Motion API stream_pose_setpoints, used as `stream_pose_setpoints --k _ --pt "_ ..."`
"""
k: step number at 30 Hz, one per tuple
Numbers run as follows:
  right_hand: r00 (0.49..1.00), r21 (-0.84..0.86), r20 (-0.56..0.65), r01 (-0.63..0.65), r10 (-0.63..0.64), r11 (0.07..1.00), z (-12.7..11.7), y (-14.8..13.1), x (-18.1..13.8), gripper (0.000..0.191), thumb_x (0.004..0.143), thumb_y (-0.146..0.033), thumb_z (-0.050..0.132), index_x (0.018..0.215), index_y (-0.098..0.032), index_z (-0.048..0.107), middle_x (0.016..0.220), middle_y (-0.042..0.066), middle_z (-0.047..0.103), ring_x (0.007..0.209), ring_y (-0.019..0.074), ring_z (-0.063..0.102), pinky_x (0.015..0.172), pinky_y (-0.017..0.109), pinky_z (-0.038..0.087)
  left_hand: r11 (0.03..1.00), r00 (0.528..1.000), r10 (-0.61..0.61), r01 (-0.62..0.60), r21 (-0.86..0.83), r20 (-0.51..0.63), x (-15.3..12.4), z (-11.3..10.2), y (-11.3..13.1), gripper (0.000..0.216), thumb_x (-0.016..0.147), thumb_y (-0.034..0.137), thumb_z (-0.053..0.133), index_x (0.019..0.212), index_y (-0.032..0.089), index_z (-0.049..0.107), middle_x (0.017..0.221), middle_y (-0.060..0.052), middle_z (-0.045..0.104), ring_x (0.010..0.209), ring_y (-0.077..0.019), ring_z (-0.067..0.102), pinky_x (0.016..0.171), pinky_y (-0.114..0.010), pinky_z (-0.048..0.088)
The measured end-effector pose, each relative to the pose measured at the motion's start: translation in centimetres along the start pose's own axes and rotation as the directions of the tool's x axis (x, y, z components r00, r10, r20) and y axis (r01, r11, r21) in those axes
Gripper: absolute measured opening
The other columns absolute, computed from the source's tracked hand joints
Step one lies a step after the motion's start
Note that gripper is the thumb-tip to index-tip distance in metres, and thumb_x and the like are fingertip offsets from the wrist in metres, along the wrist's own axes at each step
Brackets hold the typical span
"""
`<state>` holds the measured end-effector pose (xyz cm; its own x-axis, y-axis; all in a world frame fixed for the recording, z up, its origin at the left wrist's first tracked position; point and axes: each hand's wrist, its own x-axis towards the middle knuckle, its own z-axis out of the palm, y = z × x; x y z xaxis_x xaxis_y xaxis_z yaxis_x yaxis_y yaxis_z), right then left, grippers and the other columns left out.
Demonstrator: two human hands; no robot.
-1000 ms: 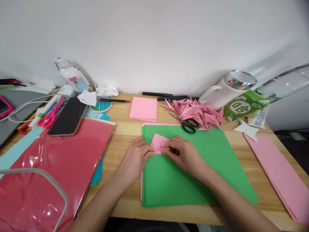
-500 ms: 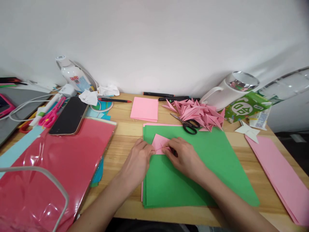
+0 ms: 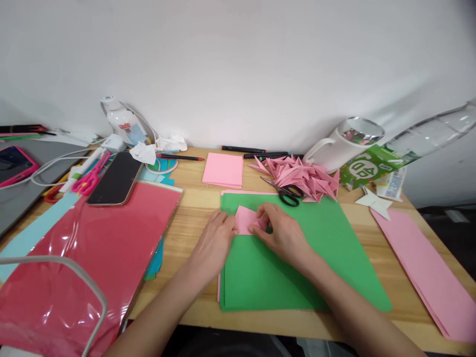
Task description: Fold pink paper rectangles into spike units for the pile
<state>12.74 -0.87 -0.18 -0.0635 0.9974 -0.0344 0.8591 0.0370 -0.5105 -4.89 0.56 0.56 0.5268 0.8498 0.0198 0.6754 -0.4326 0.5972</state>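
Observation:
A small folded piece of pink paper (image 3: 244, 221) lies on the green paper stack (image 3: 267, 277), held between my hands. My left hand (image 3: 218, 237) has its fingers closed on the paper's left corner. On the right side, my right hand (image 3: 279, 229) pinches a flap between thumb and fingers, and part of the paper there is hidden by the fingers. Behind my right hand lie black-handled scissors (image 3: 289, 195) and a heap of folded pink paper pieces (image 3: 303, 176). A pad of square pink sheets (image 3: 223, 170) sits beyond the green stack.
At left are a red paper pack (image 3: 111, 248) in clear plastic, a phone (image 3: 116, 179), pink scissors (image 3: 89, 181) and a white bottle (image 3: 128, 124). A white mug (image 3: 340, 148), white paper star (image 3: 375, 202) and long pink sheets (image 3: 427, 272) lie to the right. Markers (image 3: 243, 148) line the wall.
My right hand has lifted and turned a little, raising the right flap of the pink paper. My left hand stays at the left corner. The view has shifted slightly.

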Motion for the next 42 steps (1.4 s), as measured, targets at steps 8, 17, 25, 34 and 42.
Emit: stream_pose_setpoints --k 8,17,25,34,42 --pt "0.991 -0.001 0.05 0.125 -0.125 0.992 -0.4 1.2 0.1 0.006 0.079 -0.027 0.061 0.078 -0.02 0.062 0.08 0.001 0.056 0.063 0.0114 0.052 0.058 0.023 0.037 0.996 0.997 0.075 -0.076 0.036 0.03 0.0 0.3 -0.2 0.024 0.089 0.018 0.039 0.082 0.019 0.061 0.074 -0.001 0.043 0.079 -0.0178 0.042 0.065 -0.027 0.032" --pt "0.953 -0.131 0.019 0.301 -0.301 0.945 0.4 -0.1 -0.5 0.016 0.086 -0.032 0.055 0.087 -0.021 0.066 0.087 0.006 0.056 0.085 0.0194 0.048 0.074 0.03 0.039 0.996 0.998 0.058 -0.06 0.063 0.032 0.4 0.5 -0.5 0.022 0.088 0.02 0.04 0.08 0.018 0.061 0.074 -0.002 0.047 0.077 -0.0178 0.045 0.068 -0.028 0.036" --pt "0.977 -0.185 0.021 0.212 -0.212 0.96 -0.6 0.3 -0.8 0.015 0.084 -0.029 0.058 0.077 -0.021 0.068 0.084 0.007 0.054 0.085 0.0209 0.045 0.075 0.033 0.038 0.998 0.999 0.038 -0.039 0.043 0.026 0.2 0.3 -0.4 0.021 0.084 0.012 0.04 0.079 0.018 0.059 0.078 -0.002 0.051 0.08 -0.0172 0.048 0.071 -0.028 0.038" --pt "0.976 -0.165 0.16 0.171 -0.145 0.971 -2.4 2.8 -0.3 0.014 0.081 -0.032 0.06 0.08 -0.023 0.071 0.08 0.004 0.059 0.081 0.0197 0.049 0.071 0.031 0.038 0.999 1.0 0.009 -0.01 0.03 0.02 0.8 0.3 -0.7 0.012 0.079 0.009 0.05 0.072 0.017 0.057 0.075 -0.002 0.054 0.078 -0.0168 0.05 0.07 -0.028 0.037" --pt "0.979 -0.121 0.135 0.168 -0.152 0.978 -2.4 2.8 -0.4 0.015 0.079 -0.034 0.061 0.075 -0.022 0.07 0.079 0.003 0.06 0.081 0.0192 0.052 0.072 0.03 0.036 0.95 0.978 -0.172 0.196 0.243 -0.119 0.8 1.4 1.8 0.013 0.082 0.028 0.056 0.08 0.015 0.057 0.085 -0.006 0.057 0.085 -0.0233 0.051 0.075 -0.036 0.037"
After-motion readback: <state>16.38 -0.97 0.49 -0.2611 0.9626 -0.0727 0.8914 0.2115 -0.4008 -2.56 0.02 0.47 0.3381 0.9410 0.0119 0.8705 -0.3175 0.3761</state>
